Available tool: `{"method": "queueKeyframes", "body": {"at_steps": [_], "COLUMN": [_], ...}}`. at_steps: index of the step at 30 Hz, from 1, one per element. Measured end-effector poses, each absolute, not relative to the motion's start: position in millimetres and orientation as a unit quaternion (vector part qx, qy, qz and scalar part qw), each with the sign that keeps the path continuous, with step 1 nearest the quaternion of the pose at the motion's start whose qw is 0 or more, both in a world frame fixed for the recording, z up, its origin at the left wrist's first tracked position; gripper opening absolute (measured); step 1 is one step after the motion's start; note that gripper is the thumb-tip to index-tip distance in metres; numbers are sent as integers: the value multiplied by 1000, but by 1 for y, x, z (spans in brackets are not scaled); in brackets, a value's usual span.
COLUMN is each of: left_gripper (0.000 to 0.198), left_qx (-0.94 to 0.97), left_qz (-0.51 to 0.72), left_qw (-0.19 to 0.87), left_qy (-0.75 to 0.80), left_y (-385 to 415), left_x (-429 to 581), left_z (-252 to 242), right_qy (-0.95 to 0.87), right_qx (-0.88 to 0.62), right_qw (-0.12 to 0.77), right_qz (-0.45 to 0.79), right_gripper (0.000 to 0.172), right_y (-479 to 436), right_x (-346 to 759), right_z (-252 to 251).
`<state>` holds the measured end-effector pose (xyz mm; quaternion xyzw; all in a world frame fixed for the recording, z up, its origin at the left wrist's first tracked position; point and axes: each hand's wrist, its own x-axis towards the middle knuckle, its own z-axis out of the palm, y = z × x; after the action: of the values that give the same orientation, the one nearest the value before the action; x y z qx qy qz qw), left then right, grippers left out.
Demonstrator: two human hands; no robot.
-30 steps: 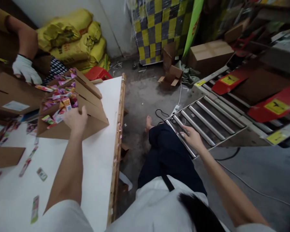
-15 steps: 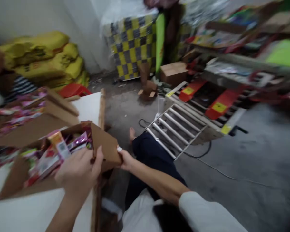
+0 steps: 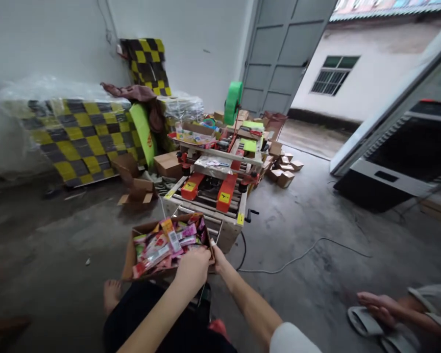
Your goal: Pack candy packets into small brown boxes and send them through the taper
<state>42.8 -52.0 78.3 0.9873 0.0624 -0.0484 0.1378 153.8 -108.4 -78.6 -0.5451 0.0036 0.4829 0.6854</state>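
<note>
An open cardboard box (image 3: pixel 130 258) full of colourful snack packets (image 3: pixel 166 241) hangs in front of me, above my lap. My left hand (image 3: pixel 191 267) is closed over its near right rim. My right hand (image 3: pixel 216 254) grips the box's right corner from outside, mostly hidden behind the left hand. The box sits just before the roller end of a carton-sealing machine (image 3: pixel 213 189).
A white cable (image 3: pixel 301 255) runs over the concrete floor. Small cartons (image 3: pixel 283 172) lie near the open door. Wrapped yellow-and-black checkered stacks (image 3: pixel 73 139) stand at the left wall. Another person's bare foot (image 3: pixel 377 304) rests on a sandal at the lower right.
I have turned right, away from the white table, carrying the box off it. Both hands stayed on the box. The sealing machine now lies straight ahead.
</note>
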Motion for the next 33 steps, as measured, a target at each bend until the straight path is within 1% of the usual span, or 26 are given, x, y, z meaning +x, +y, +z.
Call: {"method": "queueKeyframes", "body": {"at_steps": [5,9,10,11,13,14,15,16,17,18,19,21,23,25,29,31,33], "left_gripper": [26,17,17,18,21,23,30,43,58,66,69,67,67,71,85,91,96], "left_qx": [985,982,981,978,966,952,931,905,884,874,876,896,910,916,931,932,930], "left_qz": [-27,-6,5,27,124,199,280,354,401,412,392,303,198,122,-11,-97,-168], "left_qw": [157,174,179,189,212,220,223,219,215,219,234,284,334,364,363,348,328], "left_qy": [64,75,80,81,74,72,76,89,113,138,156,160,143,117,44,17,-1], "left_y": [-57,-69,-71,-70,-56,-40,-20,4,30,55,77,107,114,106,96,100,103], "left_x": [78,81,77,70,48,34,18,3,-10,-20,-27,-30,-24,-18,-7,3,15], "left_z": [65,52,50,49,49,50,51,51,49,46,40,23,6,-4,4,12,18], "right_qy": [11,-24,-38,-51,-96,-128,-166,-206,-245,-278,-301,-335,-354,-376,-474,-528,-575], "right_qx": [-647,-682,-682,-680,-671,-667,-664,-662,-661,-661,-664,-678,-703,-732,-770,-767,-747], "right_qw": [659,655,656,658,662,660,656,649,639,627,615,588,558,515,371,296,241], "right_qz": [384,326,321,320,321,320,318,313,309,304,300,286,262,239,212,213,231], "right_gripper": [32,24,27,33,47,52,56,58,60,61,61,62,63,63,57,56,55], "right_y": [-138,-162,-167,-171,-176,-176,-176,-175,-174,-172,-171,-169,-170,-173,-176,-169,-158], "right_x": [179,205,210,212,213,213,212,212,213,214,217,222,226,228,227,227,227], "right_z": [-75,-56,-50,-44,-31,-25,-19,-14,-10,-6,-3,-1,1,5,22,33,41]}}
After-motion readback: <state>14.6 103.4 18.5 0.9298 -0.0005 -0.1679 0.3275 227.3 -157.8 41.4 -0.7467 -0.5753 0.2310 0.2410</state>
